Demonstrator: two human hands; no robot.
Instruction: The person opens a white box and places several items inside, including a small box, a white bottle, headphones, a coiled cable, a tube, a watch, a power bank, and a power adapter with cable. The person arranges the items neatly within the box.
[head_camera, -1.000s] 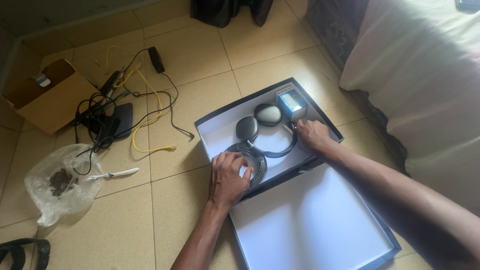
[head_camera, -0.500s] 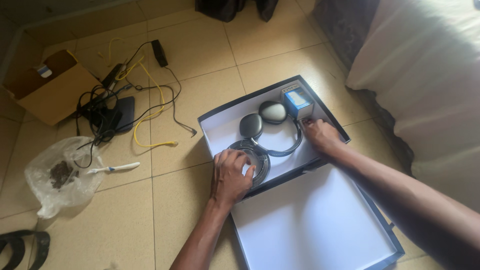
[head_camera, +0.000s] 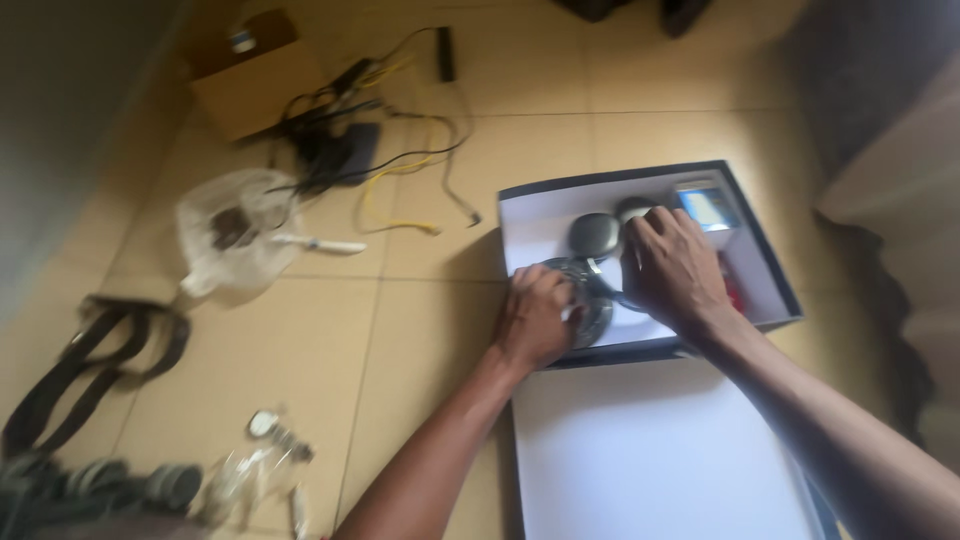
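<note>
An open dark box with a white lining (head_camera: 650, 175) lies on the tiled floor. Inside it are dark grey headphones (head_camera: 594, 236), a round grey disc (head_camera: 600, 312) and a small blue box (head_camera: 708, 208). My left hand (head_camera: 535, 318) grips the near edge of the disc at the box's front left. Palm down, my right hand (head_camera: 675, 270) lies over the headband, its fingers closed on the headphones by the ear cups. The view is blurred.
The white lid (head_camera: 650, 450) lies just in front of the box. To the left are a tangle of cables (head_camera: 370, 150), a cardboard box (head_camera: 255, 85), a clear plastic bag (head_camera: 235, 235), a black strap (head_camera: 90, 360) and small glassy items (head_camera: 260, 450). Bedding (head_camera: 890, 180) is at right.
My right hand moved left from beside the small blue box onto the headphones. The camera swung, so the box now sits further right. My left hand stays on the disc.
</note>
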